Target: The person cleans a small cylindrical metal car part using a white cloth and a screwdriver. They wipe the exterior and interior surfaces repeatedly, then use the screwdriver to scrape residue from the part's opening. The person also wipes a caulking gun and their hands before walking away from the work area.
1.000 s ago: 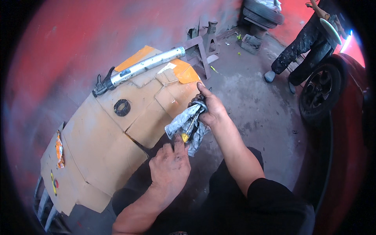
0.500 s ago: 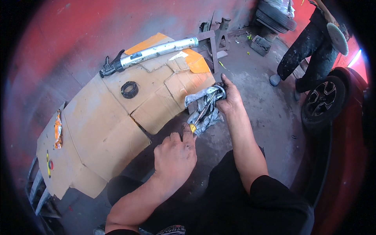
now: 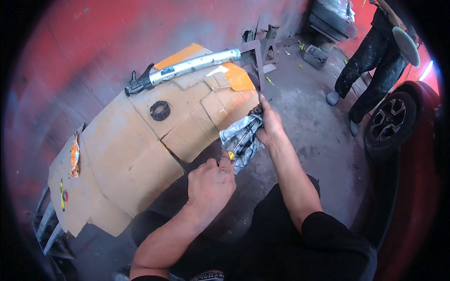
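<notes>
Out in front of the person's dark-clad lap, the left hand (image 3: 212, 180) reaches up with its forefinger against the yellow end of a thin metal tool (image 3: 239, 141); the other fingers curl under, and from where I stand I can't tell whether the thumb pinches it. The tool lies along a smudged grey rag (image 3: 239, 129), and the right hand (image 3: 270, 122) has its fingers closed round that rag, thumb pointing up. Both are held off the near edge of a cardboard sheet (image 3: 117, 154). On the cardboard lie a yellow strip-like thing (image 3: 62, 195), a crumpled orange wrapper (image 3: 75, 155), a black ring (image 3: 160, 110) and, farther back, a long silver tube (image 3: 194, 63). Off to the right stands a car wheel (image 3: 388, 118); beyond it, a co-worker (image 3: 372, 61) near stacked tyres (image 3: 333, 23).
</notes>
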